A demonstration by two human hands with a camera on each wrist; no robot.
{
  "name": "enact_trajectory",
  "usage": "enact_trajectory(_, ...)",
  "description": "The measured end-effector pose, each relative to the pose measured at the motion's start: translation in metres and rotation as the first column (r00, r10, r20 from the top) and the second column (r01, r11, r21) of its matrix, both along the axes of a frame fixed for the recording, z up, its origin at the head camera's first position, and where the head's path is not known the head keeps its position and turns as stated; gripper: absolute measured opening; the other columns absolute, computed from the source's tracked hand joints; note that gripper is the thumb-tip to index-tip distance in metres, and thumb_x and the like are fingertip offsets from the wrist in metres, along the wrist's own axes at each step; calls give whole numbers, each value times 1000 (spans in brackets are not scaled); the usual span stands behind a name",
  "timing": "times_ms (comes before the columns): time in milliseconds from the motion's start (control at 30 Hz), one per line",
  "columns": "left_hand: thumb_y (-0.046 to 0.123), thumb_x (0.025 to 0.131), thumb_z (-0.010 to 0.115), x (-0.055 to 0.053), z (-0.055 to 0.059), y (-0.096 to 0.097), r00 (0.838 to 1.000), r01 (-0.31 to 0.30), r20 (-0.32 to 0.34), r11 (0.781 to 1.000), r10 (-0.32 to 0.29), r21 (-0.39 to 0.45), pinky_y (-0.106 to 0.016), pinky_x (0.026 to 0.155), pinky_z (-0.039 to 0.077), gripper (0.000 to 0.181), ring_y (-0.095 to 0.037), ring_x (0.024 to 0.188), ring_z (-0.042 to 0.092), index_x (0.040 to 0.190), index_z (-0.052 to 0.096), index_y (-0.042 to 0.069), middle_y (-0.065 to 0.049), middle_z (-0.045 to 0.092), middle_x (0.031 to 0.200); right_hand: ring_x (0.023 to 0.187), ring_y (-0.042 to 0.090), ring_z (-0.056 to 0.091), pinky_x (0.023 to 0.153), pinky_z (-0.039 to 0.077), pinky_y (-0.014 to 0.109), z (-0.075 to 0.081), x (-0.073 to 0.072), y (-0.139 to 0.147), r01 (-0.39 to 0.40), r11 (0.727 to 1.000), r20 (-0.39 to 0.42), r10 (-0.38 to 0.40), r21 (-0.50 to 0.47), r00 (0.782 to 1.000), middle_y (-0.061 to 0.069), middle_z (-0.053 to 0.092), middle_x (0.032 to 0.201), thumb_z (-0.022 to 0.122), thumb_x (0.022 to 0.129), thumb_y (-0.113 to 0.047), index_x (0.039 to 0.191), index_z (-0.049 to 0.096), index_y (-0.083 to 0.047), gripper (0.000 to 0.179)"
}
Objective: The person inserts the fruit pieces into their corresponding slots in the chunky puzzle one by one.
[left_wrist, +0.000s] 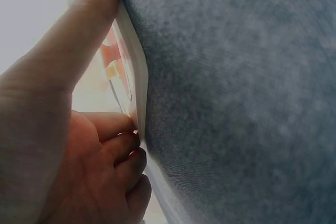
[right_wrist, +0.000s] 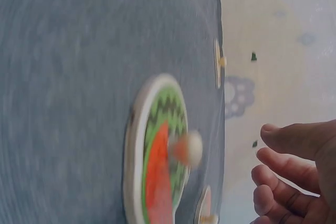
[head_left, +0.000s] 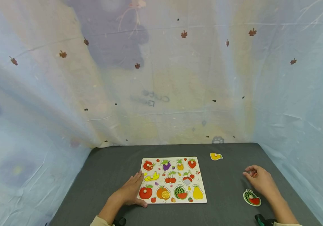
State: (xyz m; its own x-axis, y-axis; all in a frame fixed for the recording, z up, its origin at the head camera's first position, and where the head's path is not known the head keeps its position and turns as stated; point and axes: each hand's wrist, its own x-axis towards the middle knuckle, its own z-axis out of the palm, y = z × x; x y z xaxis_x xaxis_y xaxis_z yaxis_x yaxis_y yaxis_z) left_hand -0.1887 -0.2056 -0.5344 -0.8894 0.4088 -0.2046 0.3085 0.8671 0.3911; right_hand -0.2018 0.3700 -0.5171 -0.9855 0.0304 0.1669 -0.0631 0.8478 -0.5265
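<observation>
A white fruit puzzle board (head_left: 161, 180) lies on the table. My left hand (head_left: 131, 190) rests on its left side, fingers along the edge and thumb at the near corner. The left wrist view shows those fingertips (left_wrist: 137, 163) against the board's edge (left_wrist: 139, 72). My right hand (head_left: 261, 180) hovers at the right with loosely bent fingers and nothing between them. Just below it lies a watermelon piece (head_left: 252, 198) with a knob, also large in the right wrist view. Another knobbed piece (right_wrist: 206, 205), pinkish and partly cut off, lies beyond it.
A yellow pear piece (head_left: 216, 156) lies near the table's back edge, right of the board. Grey cloth covers the table (head_left: 223, 194). Patterned curtains (head_left: 172, 88) hang behind it and at both sides.
</observation>
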Motion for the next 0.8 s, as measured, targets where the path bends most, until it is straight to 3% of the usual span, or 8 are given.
enact_trajectory(167,57,70,97,0,0,1,1000,-2,-3,1000,2,-8,-59,132,19,135,-42,163,20,166,27,-7,-25,21,176,85,31,67,71,56,52,-1,-2,19,28,1000,2,-28,-5,1000,11,69,93,73,103,-21,114,71,6,29)
enact_trajectory(433,62,69,96,-2,-4,-2,1000,17,-11,1000,-16,9,-61,131,18,138,-45,162,20,166,26,-8,-27,20,175,94,47,66,77,55,61,-9,-8,43,34,999,77,-34,1,996,28,68,100,72,103,-18,123,64,15,39)
enact_trajectory(667,70,70,91,-3,-11,-4,1000,20,-24,1000,-20,6,-59,132,15,140,-42,163,18,168,24,-5,-25,19,176,90,43,65,79,51,63,-15,-12,49,41,999,97,-41,-1,994,22,68,95,73,99,-13,115,67,12,30)
enact_trajectory(800,70,69,91,-2,-7,-3,1000,23,-17,1000,-23,7,-59,132,15,141,-43,163,18,167,24,-5,-25,19,176,85,36,65,74,52,56,-17,-11,49,53,999,113,-53,2,992,19,68,93,71,100,-14,113,67,10,27)
